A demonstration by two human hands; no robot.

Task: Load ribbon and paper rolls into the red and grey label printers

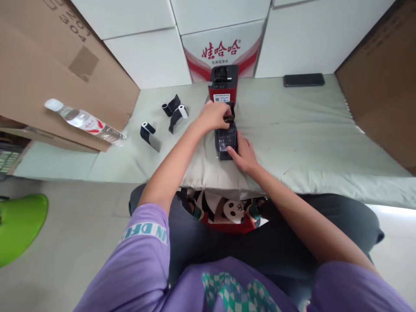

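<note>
A small black device [225,141], which looks like a portable receipt printer, lies on the cloth-covered surface in front of me. My right hand [246,154] holds its right side, with the thumb on top near a pale label. The fingers of my left hand [216,115] are curled closed over the device's far, raised part. Whether they grip a lid or a roll inside is hidden. Just beyond stands a red and black boxy machine [222,82]. To the left lie several small paper rolls, dark on one side: a near roll [148,128], a middle roll [183,112] and a far roll [171,105].
A clear water bottle [91,124] leans at the left against a cardboard box [42,56]. White cartons [224,52] wall off the back. A dark phone [303,79] lies at the back right, beside another cardboard box [386,86]. A green seat [22,227] stands at lower left.
</note>
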